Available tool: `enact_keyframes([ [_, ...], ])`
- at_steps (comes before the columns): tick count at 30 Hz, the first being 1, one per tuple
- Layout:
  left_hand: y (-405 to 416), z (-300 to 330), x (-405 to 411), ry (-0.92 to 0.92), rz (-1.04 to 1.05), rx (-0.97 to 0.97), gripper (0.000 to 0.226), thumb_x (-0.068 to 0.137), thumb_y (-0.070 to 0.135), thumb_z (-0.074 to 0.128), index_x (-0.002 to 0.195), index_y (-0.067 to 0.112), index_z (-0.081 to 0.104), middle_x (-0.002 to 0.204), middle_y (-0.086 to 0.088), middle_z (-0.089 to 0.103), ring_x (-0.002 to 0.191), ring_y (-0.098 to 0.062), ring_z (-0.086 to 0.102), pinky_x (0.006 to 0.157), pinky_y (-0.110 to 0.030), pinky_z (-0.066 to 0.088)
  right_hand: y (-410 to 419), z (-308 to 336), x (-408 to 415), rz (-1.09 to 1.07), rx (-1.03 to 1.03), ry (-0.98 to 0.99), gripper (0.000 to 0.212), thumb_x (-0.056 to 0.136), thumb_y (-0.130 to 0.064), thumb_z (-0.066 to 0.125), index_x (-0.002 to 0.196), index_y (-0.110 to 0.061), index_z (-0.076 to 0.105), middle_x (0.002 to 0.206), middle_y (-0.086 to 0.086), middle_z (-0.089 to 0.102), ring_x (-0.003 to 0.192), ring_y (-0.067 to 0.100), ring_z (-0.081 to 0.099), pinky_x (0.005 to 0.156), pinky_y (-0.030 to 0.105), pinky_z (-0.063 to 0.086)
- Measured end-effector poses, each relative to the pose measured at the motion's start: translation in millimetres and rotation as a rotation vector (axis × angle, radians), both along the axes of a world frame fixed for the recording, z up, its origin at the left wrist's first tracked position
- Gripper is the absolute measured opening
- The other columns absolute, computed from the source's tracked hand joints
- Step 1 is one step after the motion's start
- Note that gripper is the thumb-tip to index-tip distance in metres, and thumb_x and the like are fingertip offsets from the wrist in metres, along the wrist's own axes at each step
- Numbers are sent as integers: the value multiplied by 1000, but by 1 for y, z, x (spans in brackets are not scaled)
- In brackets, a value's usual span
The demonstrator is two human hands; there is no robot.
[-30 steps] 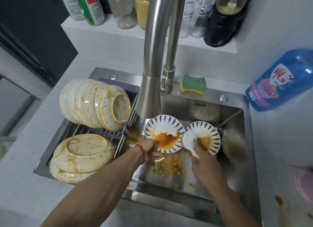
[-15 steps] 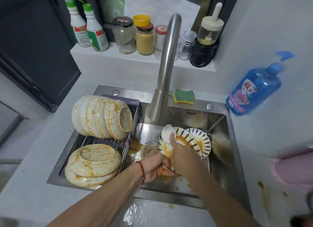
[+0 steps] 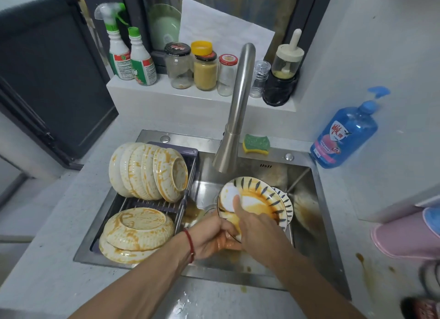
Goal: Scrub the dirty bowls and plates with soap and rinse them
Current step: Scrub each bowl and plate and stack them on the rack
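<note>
Your left hand (image 3: 212,237) reaches in from lower left, red string on the wrist, fingers curled under the near rim of the blue-striped plate (image 3: 259,202), gripping it and holding it tilted, face toward you, over the sink (image 3: 307,223) basin below the faucet (image 3: 234,118). Your right hand (image 3: 259,228) comes in from lower right and crosses over the plate's lower edge, thumb extended up along a white pad (image 3: 229,197) and pressing it against the plate's upper-left inner face; the other fingers are behind the palm, so you can't tell how they wrap it, but the hand is clamped on the pad. Orange sauce streaks the plate's centre and right side. A second striped plate (image 3: 284,199) sits right behind the first, only its right edge showing; whether the two touch is unclear. Where your hands meet, the plate's bottom rim is hidden and the left fingertips are smeared orange. On the rack (image 3: 152,205) at the sink's left: a row of sauce-stained cream dishes (image 3: 147,171) standing on edge, and a stack of stained bowls (image 3: 137,233) upside down in front. A green-yellow sponge (image 3: 256,143) lies on the sink's back ledge beside the faucet base. The blue soap bottle (image 3: 345,133) stands on the counter at right. The pink object at the right edge is cut off; can't identify it.
</note>
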State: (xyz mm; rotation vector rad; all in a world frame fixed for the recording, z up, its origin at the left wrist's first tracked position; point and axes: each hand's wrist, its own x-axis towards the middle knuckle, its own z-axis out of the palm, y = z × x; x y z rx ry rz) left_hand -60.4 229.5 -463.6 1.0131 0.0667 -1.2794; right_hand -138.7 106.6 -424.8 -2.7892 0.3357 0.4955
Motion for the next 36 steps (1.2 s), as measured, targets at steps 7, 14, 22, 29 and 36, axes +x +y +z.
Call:
enact_keyframes([
  [7, 2, 2, 5, 113, 180, 37, 47, 81, 3, 35, 122, -5, 59, 114, -23, 71, 100, -44, 70, 97, -71, 50, -25, 18, -22, 222, 86, 211, 57, 109, -20, 30, 163, -28, 13, 107, 9, 56, 93, 27, 55, 79, 39, 49],
  [14, -7, -4, -9, -111, 216, 224, 66, 79, -18, 34, 130, 19, 54, 126, -19, 65, 101, -48, 72, 85, -75, 54, -65, 3, -22, 14, -196, 249, 61, 102, -16, 35, 160, -24, 20, 133, 5, 58, 110, 24, 59, 81, 36, 45],
  [22, -16, 5, -20, -162, 176, 187, 82, 50, -6, 48, 130, 11, 57, 129, -37, 60, 104, -47, 63, 92, -86, 39, -58, 7, -11, -96, -259, 60, 72, 97, -11, 37, 162, -26, 9, 99, 5, 63, 83, 25, 58, 68, 34, 41],
  [29, -9, 15, -10, -118, 116, 40, 73, 68, -15, 37, 134, 6, 58, 124, -26, 70, 112, -50, 68, 86, -74, 54, -40, 11, -9, 20, -62, -76, 74, 99, -13, 37, 159, -38, 2, 85, 7, 58, 74, 30, 49, 65, 39, 38],
  [36, -10, 11, -14, -128, 136, 33, 77, 68, -19, 35, 138, 8, 55, 120, -24, 72, 107, -47, 71, 79, -69, 56, -23, 13, -22, 54, -62, -28, 75, 97, -11, 39, 160, -31, 3, 100, 8, 66, 79, 26, 50, 66, 40, 43],
])
